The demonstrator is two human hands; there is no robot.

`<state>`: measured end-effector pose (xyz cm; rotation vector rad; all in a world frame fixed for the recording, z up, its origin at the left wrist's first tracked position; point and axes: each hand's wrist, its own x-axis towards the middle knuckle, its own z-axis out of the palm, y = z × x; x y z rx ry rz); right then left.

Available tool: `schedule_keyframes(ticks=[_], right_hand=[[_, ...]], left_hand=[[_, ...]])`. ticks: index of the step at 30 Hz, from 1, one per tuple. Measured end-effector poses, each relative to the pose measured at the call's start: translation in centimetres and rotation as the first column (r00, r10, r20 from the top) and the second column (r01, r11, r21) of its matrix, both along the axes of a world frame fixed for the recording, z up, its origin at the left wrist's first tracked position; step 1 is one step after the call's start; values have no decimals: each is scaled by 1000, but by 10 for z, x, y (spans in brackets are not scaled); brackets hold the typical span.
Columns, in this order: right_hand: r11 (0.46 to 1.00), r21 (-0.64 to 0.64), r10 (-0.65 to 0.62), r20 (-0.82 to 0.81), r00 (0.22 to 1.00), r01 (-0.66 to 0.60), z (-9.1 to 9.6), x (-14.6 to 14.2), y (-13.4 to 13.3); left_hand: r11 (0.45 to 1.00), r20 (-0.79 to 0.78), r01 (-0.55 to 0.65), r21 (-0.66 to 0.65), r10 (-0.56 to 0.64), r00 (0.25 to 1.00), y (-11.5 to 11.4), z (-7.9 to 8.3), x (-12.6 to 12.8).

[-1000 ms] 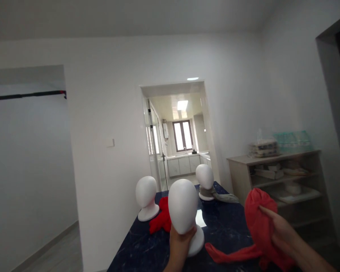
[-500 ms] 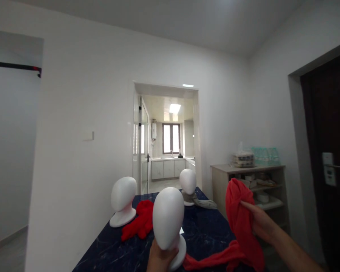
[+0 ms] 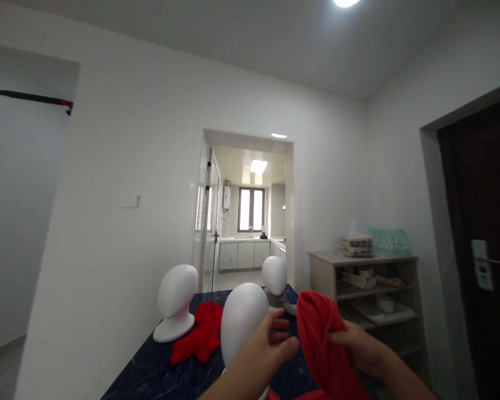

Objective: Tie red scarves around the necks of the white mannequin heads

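My left hand [image 3: 270, 339] holds nothing: its fingers are loosely curled, the thumb spread toward the scarf [image 3: 319, 333] with a small gap between them. My forearm crosses in front of the near head [image 3: 242, 319]; whether it brushes the foam, I can't tell. My right hand [image 3: 360, 347] grips the scarf's folds between thumb and fingers, just right of that head. I seem to pinch it partway down so that the gathered top stands up as a rounded loop while the rest hangs, its lower part running out of sight at the bottom edge.

The near head is bare, its base mostly hidden by my arm, on the dark blue table [image 3: 150, 369]. Past it lies a red bundle [image 3: 202, 333], crumpled loosely beside the left head [image 3: 177, 291], which stands bare on its flared base. The far head [image 3: 274, 275] has a grey wrap [image 3: 277, 300] around its neck, one end trailing right over the table; the wide base presumably keeps each head steady.

Beyond, on the right, a shelf [image 3: 323, 280] bears a plastic-wrapped packet [image 3: 356, 245] and clear, greenish bottles [image 3: 387, 241], likely on top for easy reach. Farthest, through the doorway, is a kitchen window [image 3: 251, 209]. I can read no brand, label or writing anywhere.
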<state>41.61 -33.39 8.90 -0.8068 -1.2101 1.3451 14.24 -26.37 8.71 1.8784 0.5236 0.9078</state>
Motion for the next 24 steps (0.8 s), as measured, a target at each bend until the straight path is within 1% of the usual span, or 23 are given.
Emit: schedule_keyframes(ticks=[1,2,3,4,5,6,8,10,12,14,15,17,19,20,22,24], right_hand=[[999,10,50,33,998,-51,-1,-7,2],[995,17,93,66,993,-94,-2,-12,4],[992,19,122,99,988,-125,-2,-16,5],[990,18,137,130,982,-140,-4,-19,6],[990,17,136,157,978,-140,-5,-20,7],[991,13,127,180,976,-131,-6,-21,7],[995,1,100,209,973,-102,-9,-18,8],[997,-15,74,216,974,-73,-13,-14,10],[999,-25,46,223,974,-42,-17,-9,14],[1000,10,-4,228,974,1,-20,-6,19],[999,43,-37,226,974,28,-20,-5,20],[991,105,-105,178,978,88,-17,-5,22],[983,130,-145,90,985,133,-12,-5,20],[980,135,-150,35,988,144,-10,-5,19],[981,144,-120,-67,990,129,-7,-1,17],[987,144,-67,-43,997,72,-6,7,14]], left_hand=[[999,8,35,-4,-35,999,1,22,6],[996,-12,92,7,-92,996,3,40,11],[988,-50,154,-13,-155,987,5,55,15],[979,-84,200,-41,-203,976,8,65,20],[969,-108,237,-76,-244,964,10,71,23],[961,-117,253,-113,-266,957,12,75,26],[954,-98,241,-178,-261,960,15,78,30],[940,-40,246,-237,-263,964,16,80,32],[913,50,273,-303,-270,961,15,82,33],[902,118,270,-337,-244,962,13,86,35],[907,122,253,-336,-224,967,13,88,36],[942,55,189,-276,-180,982,14,92,38],[982,-58,128,-142,-137,989,15,98,39],[992,-114,108,-59,-115,987,16,102,39],[987,-236,121,108,-93,967,18,110,38],[950,-414,182,255,-63,908,18,118,38]])
